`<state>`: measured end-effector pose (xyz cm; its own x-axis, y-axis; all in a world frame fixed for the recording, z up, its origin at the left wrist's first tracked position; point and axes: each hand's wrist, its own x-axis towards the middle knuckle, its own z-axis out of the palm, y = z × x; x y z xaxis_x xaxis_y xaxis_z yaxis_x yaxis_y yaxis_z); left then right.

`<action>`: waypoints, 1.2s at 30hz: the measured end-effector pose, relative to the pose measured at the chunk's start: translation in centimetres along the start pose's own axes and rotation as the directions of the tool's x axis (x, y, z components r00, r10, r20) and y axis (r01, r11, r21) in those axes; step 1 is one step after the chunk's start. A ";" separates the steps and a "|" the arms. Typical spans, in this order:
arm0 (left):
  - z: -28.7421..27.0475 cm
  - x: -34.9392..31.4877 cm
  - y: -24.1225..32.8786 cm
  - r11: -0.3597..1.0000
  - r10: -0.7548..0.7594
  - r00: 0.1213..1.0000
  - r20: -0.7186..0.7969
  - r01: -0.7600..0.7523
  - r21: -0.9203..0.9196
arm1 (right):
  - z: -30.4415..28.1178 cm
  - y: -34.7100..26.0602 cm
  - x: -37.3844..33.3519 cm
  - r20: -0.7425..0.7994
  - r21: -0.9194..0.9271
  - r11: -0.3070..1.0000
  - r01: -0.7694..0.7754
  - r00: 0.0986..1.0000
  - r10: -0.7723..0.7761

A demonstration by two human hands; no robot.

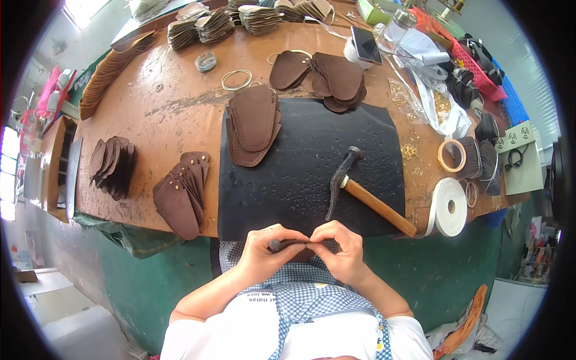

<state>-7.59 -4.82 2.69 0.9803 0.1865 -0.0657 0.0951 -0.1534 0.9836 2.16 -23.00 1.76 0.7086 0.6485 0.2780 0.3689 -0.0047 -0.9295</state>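
Observation:
Both hands meet just off the near edge of a black, pitted rubber mat (312,180). My left hand (264,252) is closed round a short dark metal rod (275,245), like a punch or setter, its round end showing beside the thumb. My right hand (341,251) is closed, thumb and forefinger pinched against the left fingertips. A brown leather piece (304,255) shows below the pinch, mostly hidden by the fingers. On the mat lies a hammer (378,207) with a wooden handle. A stack of stitched brown leather pieces (255,126) sits at the mat's far left.
Left of the mat are fanned leather pieces with brass studs (180,198) and a dark leather pile (114,168). More leather pieces (341,78) lie beyond it. To the right are a white tape roll (449,207), a tan tape ring (451,155) and gold-coloured bits (409,150).

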 end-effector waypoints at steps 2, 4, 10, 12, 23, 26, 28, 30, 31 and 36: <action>-0.2 -0.1 -0.3 0.994 0.092 0.994 0.055 -0.095 0.048 | -0.1 -0.1 -0.3 0.026 0.022 1.000 -0.014 1.000 0.014; -0.3 0.0 -0.5 1.000 0.015 0.998 0.066 -0.013 -0.023 | 0.2 -0.1 -0.4 0.029 0.021 1.000 0.002 1.000 -0.003; -0.5 2.3 0.8 0.834 -0.396 0.918 -0.033 0.344 -0.430 | 0.2 -0.2 2.7 0.057 0.254 0.881 -0.400 0.915 0.399; -0.8 2.7 1.1 0.835 -0.398 0.916 -0.051 0.339 -0.433 | -0.3 -0.6 3.8 0.103 0.321 0.844 -0.430 0.901 0.420; -0.7 3.0 1.1 0.832 -0.403 0.913 -0.063 0.336 -0.441 | -0.1 -0.3 3.8 0.084 0.320 0.859 -0.400 0.915 0.395; -0.8 3.0 0.4 0.848 -0.357 0.932 -0.065 0.294 -0.441 | -0.2 -0.3 4.1 0.081 0.298 0.862 -0.411 0.910 0.406; -0.9 3.1 0.6 0.855 -0.359 0.932 -0.058 0.303 -0.420 | -0.2 0.0 4.0 0.071 0.338 0.857 -0.390 0.918 0.390; -1.0 3.1 0.6 0.863 -0.359 0.932 -0.054 0.309 -0.400 | 0.0 -0.1 4.0 0.030 0.234 0.924 -0.303 0.952 0.304; -1.0 3.1 0.4 0.859 -0.355 0.933 -0.057 0.302 -0.413 | 0.0 -0.2 4.1 -0.001 0.123 0.970 -0.210 0.977 0.212; -1.2 3.0 0.8 0.851 -0.362 0.930 -0.060 0.303 -0.429 | -0.2 -0.7 4.9 0.010 -0.369 0.899 0.237 0.968 -0.250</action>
<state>-4.80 -3.25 3.44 0.8671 0.2876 -0.4066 0.3035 0.3422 0.8893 5.45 -19.95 3.78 0.5873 0.6369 0.4994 0.7211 -0.1317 -0.6802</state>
